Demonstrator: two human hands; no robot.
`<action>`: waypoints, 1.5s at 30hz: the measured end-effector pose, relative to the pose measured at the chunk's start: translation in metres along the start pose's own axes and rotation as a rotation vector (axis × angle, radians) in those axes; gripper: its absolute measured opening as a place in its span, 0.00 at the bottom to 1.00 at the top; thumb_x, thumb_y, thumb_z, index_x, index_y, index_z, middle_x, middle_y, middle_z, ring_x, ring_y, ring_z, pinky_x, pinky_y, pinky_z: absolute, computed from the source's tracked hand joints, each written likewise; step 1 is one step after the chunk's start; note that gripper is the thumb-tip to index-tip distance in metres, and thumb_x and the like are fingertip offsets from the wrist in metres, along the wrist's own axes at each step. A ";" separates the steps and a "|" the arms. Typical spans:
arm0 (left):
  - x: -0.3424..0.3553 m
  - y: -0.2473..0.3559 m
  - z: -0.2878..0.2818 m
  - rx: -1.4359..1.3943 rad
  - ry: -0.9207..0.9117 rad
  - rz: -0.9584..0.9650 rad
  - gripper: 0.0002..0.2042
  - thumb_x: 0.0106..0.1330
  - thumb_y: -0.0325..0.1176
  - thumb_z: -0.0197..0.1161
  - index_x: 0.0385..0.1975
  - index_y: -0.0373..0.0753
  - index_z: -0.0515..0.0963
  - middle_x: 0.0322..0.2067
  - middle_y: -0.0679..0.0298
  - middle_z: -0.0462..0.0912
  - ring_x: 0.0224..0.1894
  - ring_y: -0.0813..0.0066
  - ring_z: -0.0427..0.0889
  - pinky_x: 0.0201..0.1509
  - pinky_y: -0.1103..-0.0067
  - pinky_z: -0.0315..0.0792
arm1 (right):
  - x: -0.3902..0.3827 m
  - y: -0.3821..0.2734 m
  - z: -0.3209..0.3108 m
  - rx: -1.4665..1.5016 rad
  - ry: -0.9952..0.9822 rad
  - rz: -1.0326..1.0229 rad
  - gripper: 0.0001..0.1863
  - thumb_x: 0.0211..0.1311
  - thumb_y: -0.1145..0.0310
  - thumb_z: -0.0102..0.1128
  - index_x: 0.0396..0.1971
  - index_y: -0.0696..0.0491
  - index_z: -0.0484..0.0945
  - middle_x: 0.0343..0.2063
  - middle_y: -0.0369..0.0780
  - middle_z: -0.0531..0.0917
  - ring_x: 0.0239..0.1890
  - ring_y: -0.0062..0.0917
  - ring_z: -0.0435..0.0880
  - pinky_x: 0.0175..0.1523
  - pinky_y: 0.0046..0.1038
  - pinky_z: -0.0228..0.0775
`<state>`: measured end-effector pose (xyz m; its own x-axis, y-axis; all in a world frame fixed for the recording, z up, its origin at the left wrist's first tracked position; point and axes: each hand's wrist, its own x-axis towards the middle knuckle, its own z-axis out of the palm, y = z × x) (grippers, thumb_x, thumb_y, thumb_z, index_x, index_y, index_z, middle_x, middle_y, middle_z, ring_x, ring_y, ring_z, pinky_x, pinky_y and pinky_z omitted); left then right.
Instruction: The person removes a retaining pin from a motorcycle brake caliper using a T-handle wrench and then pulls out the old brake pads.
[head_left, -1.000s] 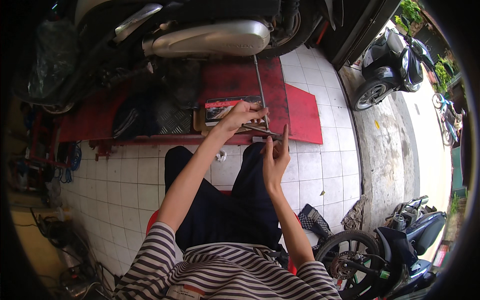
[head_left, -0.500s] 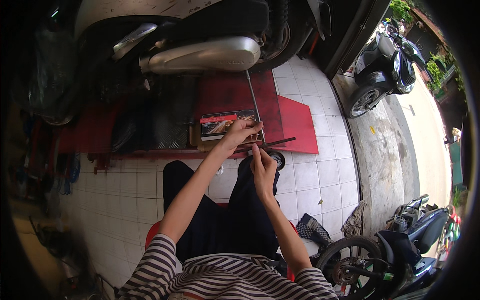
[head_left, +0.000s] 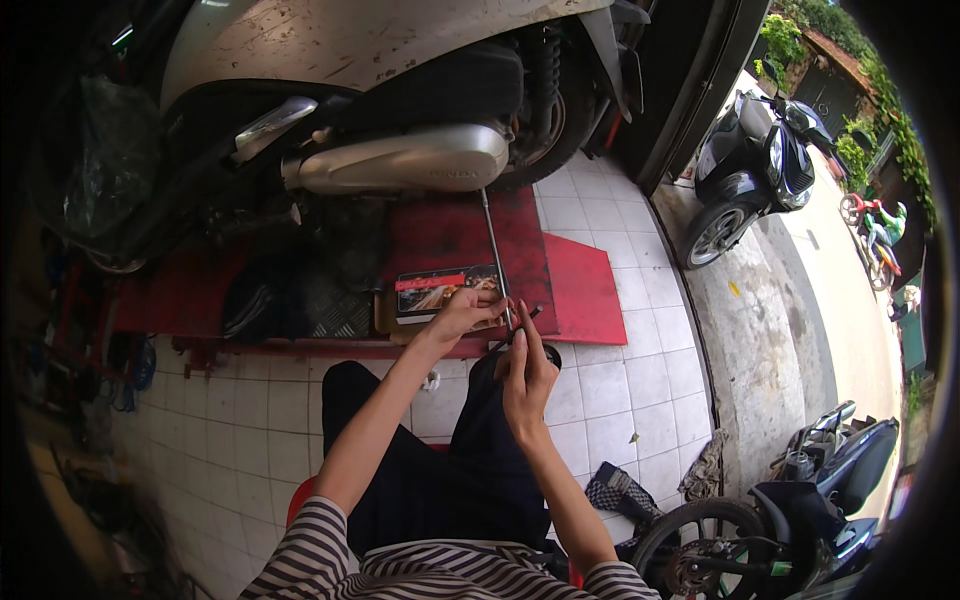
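Observation:
A long steel T-handle wrench (head_left: 490, 240) runs from the lower edge of the silver engine cover (head_left: 400, 160) on a raised scooter down to a crossbar near my knees. My left hand (head_left: 468, 312) has its fingers closed round the lower shaft. Just below and to the right, my right hand (head_left: 530, 375) grips at the crossbar, index finger raised along it and partly hiding it. Behind my hands, a black printed box with a red band (head_left: 430, 293) lies on the red lift platform (head_left: 585, 285).
White floor tiles (head_left: 660, 380) surround the lift. A parked scooter (head_left: 745, 190) stands outside the doorway at upper right, a motorbike with a black wheel (head_left: 700, 550) at lower right, crumpled cloths (head_left: 705, 460) beside it. Cables and dark equipment line the left side.
The view has shifted, so the scooter and wrench sit lower in the picture. The crossbar has changed angle, and my right fingers have moved up along it since half a second ago.

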<state>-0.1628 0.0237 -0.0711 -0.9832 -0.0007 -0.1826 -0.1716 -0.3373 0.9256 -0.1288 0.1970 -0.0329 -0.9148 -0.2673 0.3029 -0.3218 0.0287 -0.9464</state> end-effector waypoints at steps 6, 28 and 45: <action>0.001 0.013 -0.001 0.018 -0.035 0.086 0.11 0.72 0.39 0.66 0.40 0.37 0.84 0.34 0.67 0.88 0.37 0.83 0.84 0.42 0.85 0.78 | -0.006 0.045 0.000 0.049 0.153 0.137 0.25 0.81 0.66 0.44 0.73 0.54 0.63 0.17 0.32 0.73 0.19 0.12 0.68 0.27 0.19 0.63; 0.009 0.023 -0.009 0.083 -0.071 0.097 0.15 0.71 0.43 0.66 0.40 0.34 0.83 0.30 0.69 0.83 0.33 0.85 0.75 0.44 0.83 0.71 | 0.001 0.007 0.002 -0.023 -0.278 0.020 0.29 0.72 0.70 0.61 0.71 0.55 0.68 0.14 0.28 0.69 0.18 0.08 0.65 0.25 0.17 0.56; 0.015 0.011 -0.006 0.030 -0.013 0.135 0.13 0.73 0.41 0.65 0.42 0.37 0.83 0.35 0.67 0.86 0.34 0.86 0.79 0.43 0.84 0.73 | -0.005 0.052 0.004 -0.227 0.058 0.112 0.15 0.70 0.62 0.65 0.48 0.56 0.86 0.11 0.37 0.73 0.14 0.14 0.69 0.23 0.26 0.61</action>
<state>-0.1785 0.0144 -0.0657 -0.9982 -0.0317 -0.0513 -0.0392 -0.3064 0.9511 -0.1400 0.1955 -0.0842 -0.9581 -0.1951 0.2098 -0.2583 0.2719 -0.9270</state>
